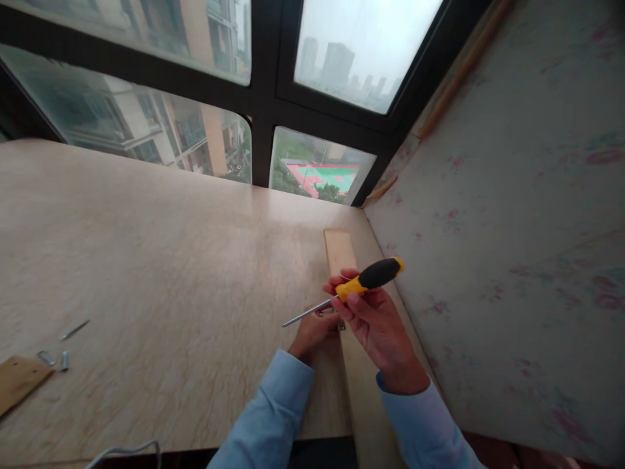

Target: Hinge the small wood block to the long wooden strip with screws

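Observation:
A screwdriver with a yellow and black handle rests in my right hand, between thumb and fingers. Its metal shaft points left and slightly down, with the tip free in the air. Below and behind it, my left hand is closed at the left edge of a long pale wooden board. A small metal piece shows at the left fingertips, against the board. The shaft and right hand partly cover those fingers, so what they grip is unclear.
The board lies on a marbled counter, beside a flower-papered wall on the right. At the far left are a wooden piece with holes, small metal parts and a thin pointed metal piece. A grey cable lies at the front edge.

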A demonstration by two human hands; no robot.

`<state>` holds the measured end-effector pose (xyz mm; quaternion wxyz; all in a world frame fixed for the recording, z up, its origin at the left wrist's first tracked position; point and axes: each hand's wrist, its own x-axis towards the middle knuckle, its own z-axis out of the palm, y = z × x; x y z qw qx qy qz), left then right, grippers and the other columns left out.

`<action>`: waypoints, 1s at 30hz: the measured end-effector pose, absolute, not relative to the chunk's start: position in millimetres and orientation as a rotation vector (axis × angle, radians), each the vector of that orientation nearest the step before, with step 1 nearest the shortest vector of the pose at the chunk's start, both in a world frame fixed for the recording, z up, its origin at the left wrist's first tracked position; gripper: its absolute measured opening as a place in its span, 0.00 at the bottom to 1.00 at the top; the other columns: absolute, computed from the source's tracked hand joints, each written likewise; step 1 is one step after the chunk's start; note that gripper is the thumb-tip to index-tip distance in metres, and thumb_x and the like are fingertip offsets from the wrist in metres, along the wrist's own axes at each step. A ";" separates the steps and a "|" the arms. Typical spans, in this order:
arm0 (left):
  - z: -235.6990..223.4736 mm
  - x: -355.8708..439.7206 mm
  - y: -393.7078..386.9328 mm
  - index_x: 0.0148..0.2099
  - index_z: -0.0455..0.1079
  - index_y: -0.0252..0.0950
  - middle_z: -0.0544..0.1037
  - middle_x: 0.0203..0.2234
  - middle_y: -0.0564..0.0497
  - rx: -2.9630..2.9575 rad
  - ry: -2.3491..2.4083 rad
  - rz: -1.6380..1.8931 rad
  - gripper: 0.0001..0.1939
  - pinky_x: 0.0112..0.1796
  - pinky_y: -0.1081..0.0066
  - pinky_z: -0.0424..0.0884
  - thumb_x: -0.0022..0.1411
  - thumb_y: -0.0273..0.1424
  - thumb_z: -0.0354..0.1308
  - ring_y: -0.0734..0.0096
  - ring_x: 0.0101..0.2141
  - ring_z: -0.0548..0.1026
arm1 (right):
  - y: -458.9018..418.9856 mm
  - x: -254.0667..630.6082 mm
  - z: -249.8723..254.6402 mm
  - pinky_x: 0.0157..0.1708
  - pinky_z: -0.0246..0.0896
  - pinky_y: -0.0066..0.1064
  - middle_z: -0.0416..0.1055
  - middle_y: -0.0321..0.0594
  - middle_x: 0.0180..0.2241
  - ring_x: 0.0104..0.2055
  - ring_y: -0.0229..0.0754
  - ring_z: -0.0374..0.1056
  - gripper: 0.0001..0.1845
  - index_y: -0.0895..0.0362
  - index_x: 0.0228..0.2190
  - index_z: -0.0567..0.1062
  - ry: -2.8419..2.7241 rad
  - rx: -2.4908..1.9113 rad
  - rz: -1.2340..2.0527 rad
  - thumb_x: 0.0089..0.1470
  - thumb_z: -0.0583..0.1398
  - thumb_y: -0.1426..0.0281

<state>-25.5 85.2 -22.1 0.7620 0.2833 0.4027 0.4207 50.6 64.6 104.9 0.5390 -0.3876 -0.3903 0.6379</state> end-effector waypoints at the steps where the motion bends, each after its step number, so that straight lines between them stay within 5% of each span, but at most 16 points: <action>1: -21.5 -29.0 84.1 0.43 0.75 0.30 0.79 0.29 0.48 0.600 0.864 0.929 0.24 0.29 0.72 0.73 0.44 0.35 0.71 0.70 0.27 0.76 | 61.2 60.9 104.9 0.46 0.74 0.34 0.78 0.37 0.44 0.49 0.44 0.75 0.21 0.49 0.44 0.76 -0.936 -0.942 1.408 0.47 0.71 0.65; 8: -19.1 -28.7 82.6 0.47 0.74 0.27 0.81 0.32 0.42 0.529 0.918 0.930 0.28 0.27 0.71 0.74 0.40 0.28 0.71 0.66 0.28 0.78 | 39.4 100.7 101.7 0.50 0.71 0.42 0.79 0.40 0.43 0.47 0.45 0.75 0.19 0.52 0.48 0.75 -1.074 -1.093 0.698 0.54 0.67 0.70; 30: -16.2 -29.6 81.2 0.47 0.74 0.28 0.81 0.31 0.43 0.555 0.936 0.902 0.26 0.28 0.70 0.75 0.41 0.26 0.67 0.65 0.28 0.79 | 34.3 116.9 84.2 0.50 0.71 0.41 0.79 0.39 0.45 0.48 0.45 0.75 0.22 0.49 0.53 0.71 -1.352 -1.236 0.739 0.58 0.64 0.67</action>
